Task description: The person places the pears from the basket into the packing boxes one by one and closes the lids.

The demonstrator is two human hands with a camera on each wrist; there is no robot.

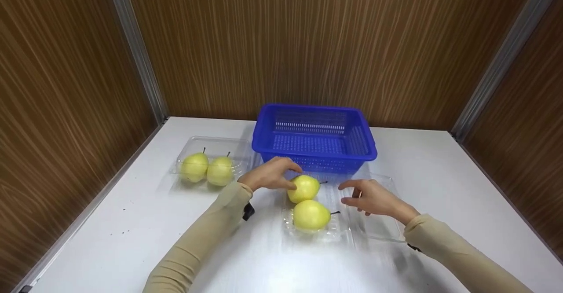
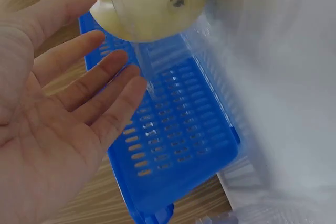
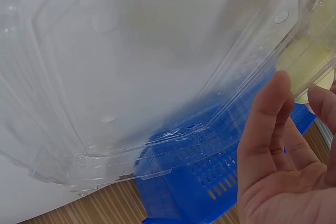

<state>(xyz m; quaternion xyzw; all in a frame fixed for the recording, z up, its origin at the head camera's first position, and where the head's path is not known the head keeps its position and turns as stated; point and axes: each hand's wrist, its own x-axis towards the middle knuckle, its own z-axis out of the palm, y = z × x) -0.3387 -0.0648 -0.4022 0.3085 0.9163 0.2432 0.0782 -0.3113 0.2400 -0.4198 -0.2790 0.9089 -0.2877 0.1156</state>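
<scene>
Two yellow-green pears with dark stems lie in a clear plastic clamshell box (image 1: 344,235), the rear pear (image 1: 306,188) just behind the front pear (image 1: 311,216). At the rear pear's left side is my left hand (image 1: 270,175), its fingers spread and empty. In the left wrist view the thumb tip overlaps the pear (image 2: 152,6). My right hand (image 1: 374,198) hovers right of the pears, over the box's opened lid (image 1: 380,227). Its fingers are loosely bent, with a gap between thumb and index finger. The see-through lid (image 3: 142,45) fills much of the right wrist view.
Behind the box stands a blue slotted basket (image 1: 314,155) with nothing inside. To the left, another clear box (image 1: 220,141) has two pears (image 1: 206,170) in it. Wood-grain panels (image 1: 211,42) enclose the white table (image 1: 145,240) at the back and sides.
</scene>
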